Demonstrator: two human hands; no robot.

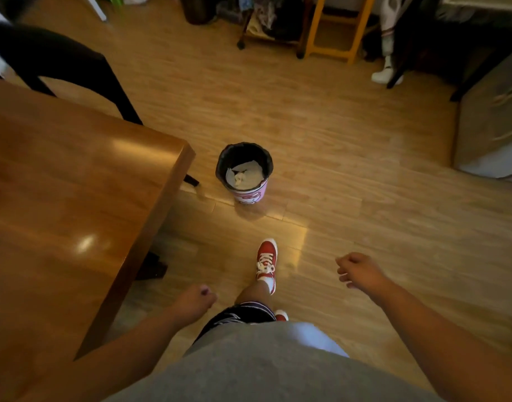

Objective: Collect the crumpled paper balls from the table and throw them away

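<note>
— Where are the hands?
— Low in view and apart. The left hand (195,300), at 7 o'clock, is curled into a fist with its palm hidden, so I cannot tell if it holds anything. The right hand (356,269), at 4 o'clock, hangs loosely curled with nothing in it. A red shoe (266,261) is between them.
— And the paper?
— Crumpled paper (244,177) lies inside the bin (250,194). The bin stands on the floor (350,169) at centre, just off the corner of the surface (75,184) at 9 o'clock. A yellow stool (336,30) stands at 1 o'clock.
</note>
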